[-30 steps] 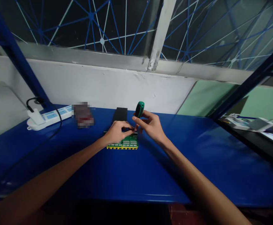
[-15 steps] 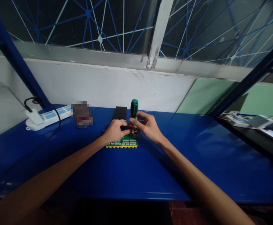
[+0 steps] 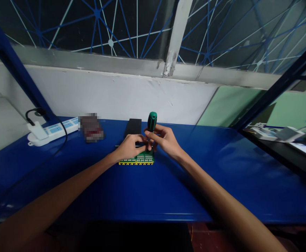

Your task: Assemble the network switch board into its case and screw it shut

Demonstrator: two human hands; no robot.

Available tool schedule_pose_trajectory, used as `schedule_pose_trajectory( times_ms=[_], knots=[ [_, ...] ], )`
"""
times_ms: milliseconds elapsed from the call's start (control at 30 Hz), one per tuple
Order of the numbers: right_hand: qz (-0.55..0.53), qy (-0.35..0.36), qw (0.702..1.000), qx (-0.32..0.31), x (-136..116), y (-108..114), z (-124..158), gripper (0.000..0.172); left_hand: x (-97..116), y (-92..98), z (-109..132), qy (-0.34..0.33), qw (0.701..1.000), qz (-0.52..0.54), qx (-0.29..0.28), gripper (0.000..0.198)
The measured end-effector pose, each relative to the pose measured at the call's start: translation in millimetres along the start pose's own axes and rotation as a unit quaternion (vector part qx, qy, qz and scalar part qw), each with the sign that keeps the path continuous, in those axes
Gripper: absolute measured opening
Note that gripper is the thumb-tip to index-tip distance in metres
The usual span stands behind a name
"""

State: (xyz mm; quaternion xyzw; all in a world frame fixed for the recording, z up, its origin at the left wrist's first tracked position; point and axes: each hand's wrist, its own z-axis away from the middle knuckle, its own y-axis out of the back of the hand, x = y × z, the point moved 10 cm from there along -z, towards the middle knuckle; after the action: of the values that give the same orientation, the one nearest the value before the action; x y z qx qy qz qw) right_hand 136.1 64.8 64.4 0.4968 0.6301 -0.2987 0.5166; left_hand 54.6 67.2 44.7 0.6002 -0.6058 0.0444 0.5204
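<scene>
A green-and-black screwdriver (image 3: 152, 120) stands nearly upright, handle up, its top leaning slightly right. The fingers of my right hand (image 3: 166, 140) are closed around its lower part. Beneath both hands lies a green circuit board (image 3: 145, 158) with rows of pale parts and a yellow toothed strip along its near edge. My left hand (image 3: 128, 147) rests over the board's left side, thumb and fingers pinched close to the screwdriver's shaft. What that pinch holds is hidden. The screwdriver's tip, low over the board, is also hard to see.
Behind my left hand lies a flat black box (image 3: 133, 126) on the blue table (image 3: 131, 196). Farther left are a pixelated dark object (image 3: 91, 127) and a white power strip (image 3: 55, 131) with a black cable (image 3: 59, 148). A wall and window stand behind.
The screwdriver's handle has tipped slightly to the right in my right hand. My left hand keeps its place on the board. The whole view has shifted a little.
</scene>
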Motion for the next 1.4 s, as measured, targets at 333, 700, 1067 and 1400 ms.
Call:
schedule_pose_trajectory(
  times_ms=[333, 700, 1067, 1400],
  knots=[
    [0.001, -0.008, 1.000, -0.003, -2.3, -0.8, 0.5, 0.025, -7.9, 5.9, 1.2, 0.028, 0.999, -0.010, 0.037, 0.014],
    [0.005, -0.005, 1.000, 0.005, -2.1, 2.3, -0.1, 0.028, -5.8, -0.1, 1.1, 0.004, 1.000, -0.013, 0.003, 0.017],
    [0.012, -0.016, 0.999, 0.034, -4.2, 7.9, -0.2, 0.026, 5.0, 3.9, 1.2, -0.005, 1.000, -0.017, 0.017, 0.016],
    [0.019, -0.010, 0.999, 0.031, -4.3, 8.0, 0.0, 0.026, 2.4, 6.8, 1.5, -0.002, 0.999, -0.041, 0.034, 0.014]
  ],
)
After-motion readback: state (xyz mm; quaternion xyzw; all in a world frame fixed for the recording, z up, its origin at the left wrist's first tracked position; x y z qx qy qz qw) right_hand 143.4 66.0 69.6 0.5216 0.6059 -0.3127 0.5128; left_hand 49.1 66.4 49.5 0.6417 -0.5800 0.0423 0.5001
